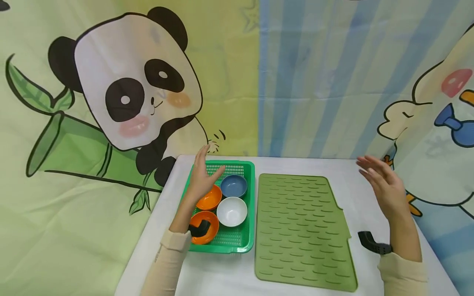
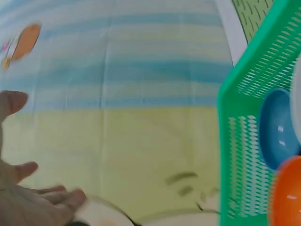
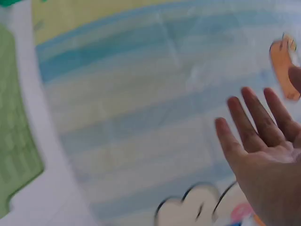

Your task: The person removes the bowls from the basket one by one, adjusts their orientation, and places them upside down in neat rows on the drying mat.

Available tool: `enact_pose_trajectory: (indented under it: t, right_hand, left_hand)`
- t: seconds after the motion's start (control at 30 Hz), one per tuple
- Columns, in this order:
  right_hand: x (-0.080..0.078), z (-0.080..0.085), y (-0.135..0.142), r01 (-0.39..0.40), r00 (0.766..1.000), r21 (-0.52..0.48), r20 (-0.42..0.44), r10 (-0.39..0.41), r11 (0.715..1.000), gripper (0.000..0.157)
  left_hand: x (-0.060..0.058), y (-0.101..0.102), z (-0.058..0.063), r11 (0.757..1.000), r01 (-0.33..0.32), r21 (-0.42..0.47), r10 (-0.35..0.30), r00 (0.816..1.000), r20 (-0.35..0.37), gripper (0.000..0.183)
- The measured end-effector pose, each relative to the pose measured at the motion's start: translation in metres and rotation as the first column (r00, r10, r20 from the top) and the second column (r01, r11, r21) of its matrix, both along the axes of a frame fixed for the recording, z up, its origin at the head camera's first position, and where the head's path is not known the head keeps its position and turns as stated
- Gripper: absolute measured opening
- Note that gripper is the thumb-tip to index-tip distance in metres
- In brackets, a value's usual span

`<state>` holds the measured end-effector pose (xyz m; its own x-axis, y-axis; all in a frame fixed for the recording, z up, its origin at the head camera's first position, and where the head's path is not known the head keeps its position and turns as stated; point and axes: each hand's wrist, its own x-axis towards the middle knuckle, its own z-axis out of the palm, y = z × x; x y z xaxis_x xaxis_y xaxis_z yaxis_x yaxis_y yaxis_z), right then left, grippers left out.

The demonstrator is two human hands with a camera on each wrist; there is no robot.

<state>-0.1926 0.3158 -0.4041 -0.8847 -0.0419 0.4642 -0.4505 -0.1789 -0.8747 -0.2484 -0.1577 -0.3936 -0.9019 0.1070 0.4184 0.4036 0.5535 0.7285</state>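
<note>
Left forearm hides the left side of the green basket (image 1: 252, 205), lower-centre of the head frame; it and the hand clip the upper orange bowl (image 1: 210, 199). Black wrist mount (image 1: 200, 229) covers part of the lower orange bowl (image 1: 212, 222). Blue bowl (image 1: 234, 186) and white bowl (image 1: 232, 211) show whole there; right edge of the left wrist frame cuts off the white one. Left hand (image 1: 201, 179) runs out at that frame's left edge, fingertips blurred. Right hand (image 3: 268, 150) has its thumb cut at the frame edge.

Left fingers: extended, thumb spread wide, holding nothing. Right: fingers fanned, nothing held, hand above the right of the green mat (image 1: 301, 230), well apart from it.
</note>
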Motion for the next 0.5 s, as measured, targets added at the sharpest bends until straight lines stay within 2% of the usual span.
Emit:
enact_pose_trajectory:
  t: [0.03, 0.1, 0.2, 0.23, 0.3, 0.33, 0.4, 0.47, 0.5]
  right_hand:
    - [0.007, -0.015, 0.007, 0.014, 1.000, -0.108, 0.006, -0.013, 0.994, 0.040]
    - [0.024, -0.050, 0.018, 0.050, 0.998, -0.276, 0.051, -0.037, 0.960, 0.039]
    - [0.052, -0.110, 0.024, 0.146, 0.979, -0.446, 0.192, -0.065, 0.883, 0.037]
    - [0.061, -0.130, 0.024, 0.183, 0.968, -0.485, 0.238, -0.072, 0.855, 0.037]
    - [0.077, -0.166, 0.021, 0.252, 0.945, -0.580, 0.320, -0.069, 0.775, 0.037]
    - [0.085, -0.181, 0.019, 0.271, 0.939, -0.624, 0.339, -0.059, 0.733, 0.037]
    - [0.096, -0.209, 0.015, 0.275, 0.940, -0.691, 0.340, -0.035, 0.668, 0.039]
    - [0.105, -0.231, 0.008, 0.239, 0.953, -0.735, 0.303, -0.008, 0.635, 0.042]
    - [0.108, -0.240, 0.005, 0.203, 0.963, -0.746, 0.270, 0.009, 0.634, 0.043]
  left_hand:
    - [0.006, -0.008, -0.008, 0.998, -0.009, 0.058, 0.012, 0.999, -0.040, 0.068]
    - [0.020, -0.025, -0.027, 0.987, 0.006, 0.159, 0.012, 0.994, -0.110, 0.056]
    - [0.041, -0.048, -0.054, 0.967, 0.079, 0.243, -0.044, 0.988, -0.147, 0.047]
    - [0.049, -0.054, -0.062, 0.959, 0.108, 0.263, -0.073, 0.988, -0.139, 0.049]
    - [0.062, -0.063, -0.078, 0.944, 0.144, 0.296, -0.117, 0.987, -0.110, 0.057]
    - [0.067, -0.066, -0.085, 0.938, 0.152, 0.313, -0.130, 0.988, -0.088, 0.062]
    - [0.075, -0.071, -0.099, 0.930, 0.154, 0.334, -0.147, 0.988, -0.046, 0.071]
    - [0.075, -0.075, -0.114, 0.939, 0.134, 0.318, -0.141, 0.990, -0.001, 0.081]
    - [0.075, -0.077, -0.121, 0.947, 0.114, 0.301, -0.129, 0.991, 0.028, 0.085]
